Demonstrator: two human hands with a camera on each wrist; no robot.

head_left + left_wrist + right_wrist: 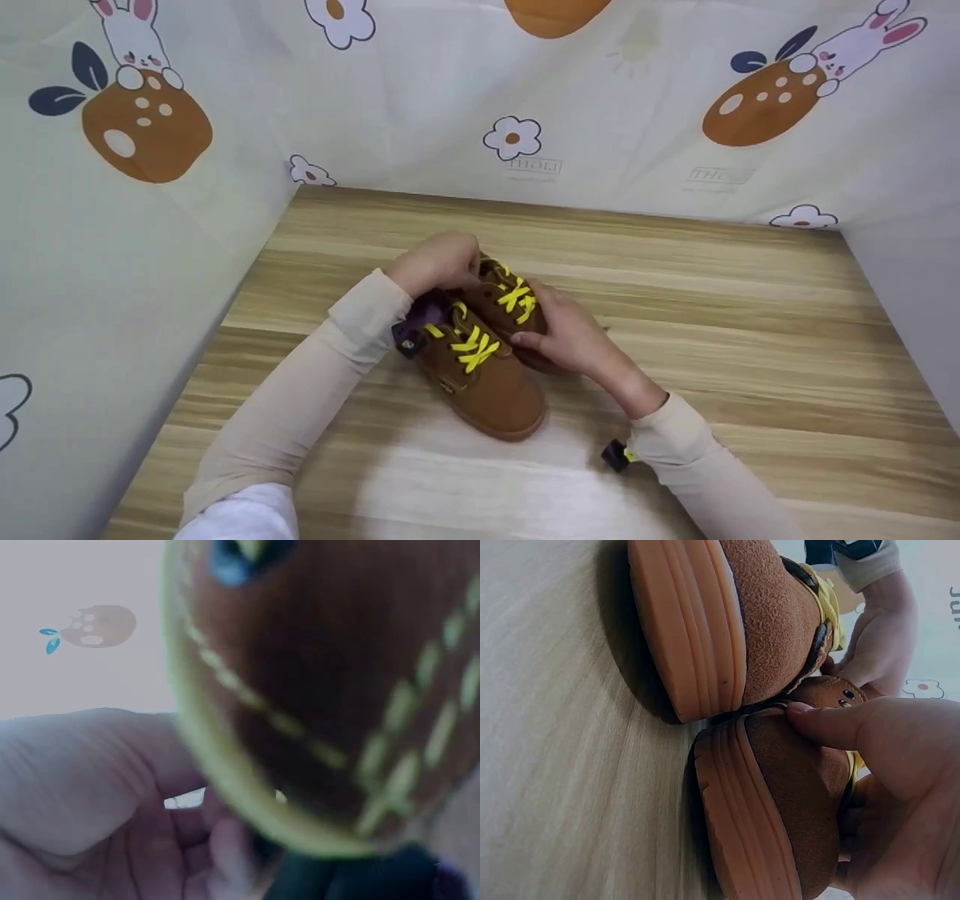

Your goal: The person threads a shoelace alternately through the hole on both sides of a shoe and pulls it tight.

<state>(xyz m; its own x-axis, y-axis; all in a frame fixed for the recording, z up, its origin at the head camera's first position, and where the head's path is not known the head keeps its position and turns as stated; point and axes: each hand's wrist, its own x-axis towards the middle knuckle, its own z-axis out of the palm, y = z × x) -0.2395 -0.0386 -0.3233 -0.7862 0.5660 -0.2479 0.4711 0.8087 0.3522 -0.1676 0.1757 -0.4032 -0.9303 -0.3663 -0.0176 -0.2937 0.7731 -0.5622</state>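
Two brown lace-up shoes with yellow laces sit side by side on the wooden surface, toes angled toward the lower right in the head view. At the collar of the farther shoe (537, 361) is my left hand (437, 262), its fingers curled against the edge and partly hidden. My right hand (574, 334) grips that same shoe near the toe, thumb on the inner side (787, 772). The nearer shoe (495, 397) stands just beside it, under my left wrist. In the left wrist view, a blurred brown shoe panel (300, 652) with yellow stitching covers much of the hand.
The wood-grain surface (735, 360) extends around the shoes. Pale fabric walls (420, 97) printed with rabbits, oranges and flowers rise at the back and sides. A small black wrist camera (407, 341) on the left sleeve is close to the nearer shoe's collar.
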